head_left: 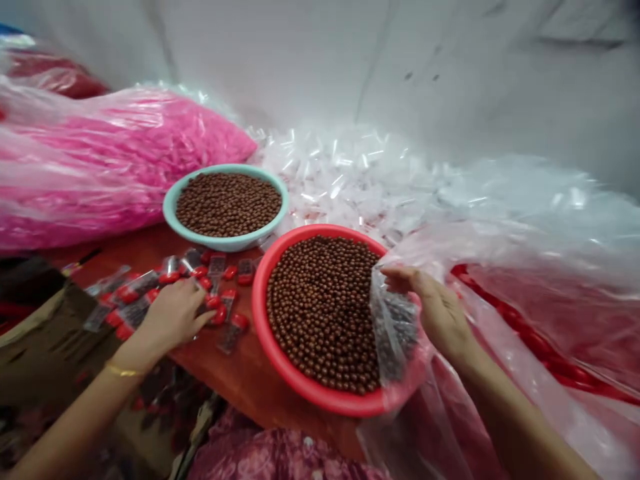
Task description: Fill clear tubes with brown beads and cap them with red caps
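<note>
My left hand point(176, 312) is over a pile of small clear containers point(136, 312) with red caps and dark contents. Its thumb stands away from the other fingers, which are partly hidden, and no container shows clearly in its grasp. At the right rim of a red basin point(265, 347), the fingers of my right hand point(435, 310) are closed on the edge of a clear plastic bag point(387, 353). That film hangs over the basin's right side. Brown, shiny round beads point(325, 313) fill the basin; those on the right show only dimly through the plastic.
A pale blue basin point(173, 217) of similar brown beads stands behind. At left bulges a large bag of pink pieces point(125, 147). Clear plastic packaging point(345, 173) lies along the wall; red material point(560, 313) shows under plastic at right. An opened cardboard box point(55, 340) is below left.
</note>
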Action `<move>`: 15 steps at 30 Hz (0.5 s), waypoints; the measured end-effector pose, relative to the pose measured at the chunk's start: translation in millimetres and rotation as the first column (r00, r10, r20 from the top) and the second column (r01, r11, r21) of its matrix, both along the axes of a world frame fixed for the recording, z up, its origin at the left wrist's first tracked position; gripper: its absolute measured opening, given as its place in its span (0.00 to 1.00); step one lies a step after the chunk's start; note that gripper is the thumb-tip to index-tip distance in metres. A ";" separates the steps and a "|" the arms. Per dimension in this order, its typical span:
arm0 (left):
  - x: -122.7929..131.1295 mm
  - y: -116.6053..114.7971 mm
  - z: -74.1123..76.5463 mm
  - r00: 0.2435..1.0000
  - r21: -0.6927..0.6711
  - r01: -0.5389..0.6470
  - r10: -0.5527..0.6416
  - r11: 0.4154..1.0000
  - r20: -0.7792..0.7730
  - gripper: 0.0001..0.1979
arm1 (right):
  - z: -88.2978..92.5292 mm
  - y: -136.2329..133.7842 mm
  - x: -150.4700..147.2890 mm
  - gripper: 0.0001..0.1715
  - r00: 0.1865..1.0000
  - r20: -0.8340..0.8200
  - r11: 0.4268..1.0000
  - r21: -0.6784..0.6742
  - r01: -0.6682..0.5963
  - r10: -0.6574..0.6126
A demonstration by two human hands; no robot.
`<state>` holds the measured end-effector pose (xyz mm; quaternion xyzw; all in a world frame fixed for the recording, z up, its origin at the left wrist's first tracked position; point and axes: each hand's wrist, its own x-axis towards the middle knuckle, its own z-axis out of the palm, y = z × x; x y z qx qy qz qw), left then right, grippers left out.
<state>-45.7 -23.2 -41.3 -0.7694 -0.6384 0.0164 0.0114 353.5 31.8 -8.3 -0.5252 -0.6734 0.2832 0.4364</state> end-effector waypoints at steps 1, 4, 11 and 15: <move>-7.2 -1.5 -3.4 0.999 -0.016 0.018 -0.019 1.000 -0.034 0.10 | 3.7 4.7 3.8 0.27 1.000 0.010 1.000 0.008 -0.004 0.004; -8.1 -2.6 -4.8 0.995 0.001 0.033 -0.033 0.999 -0.090 0.11 | 14.5 29.8 18.3 0.24 0.992 0.121 0.998 0.063 0.018 -0.025; 52.1 59.1 -15.3 0.968 0.099 0.236 -0.243 0.967 0.062 0.22 | 38.2 149.6 12.4 0.21 0.516 0.847 0.987 0.057 0.149 -0.127; 36.5 73.8 -44.4 0.942 0.087 0.284 -0.295 0.955 0.163 0.18 | 44.4 201.5 26.0 0.26 0.375 0.921 0.960 -0.007 0.281 -0.104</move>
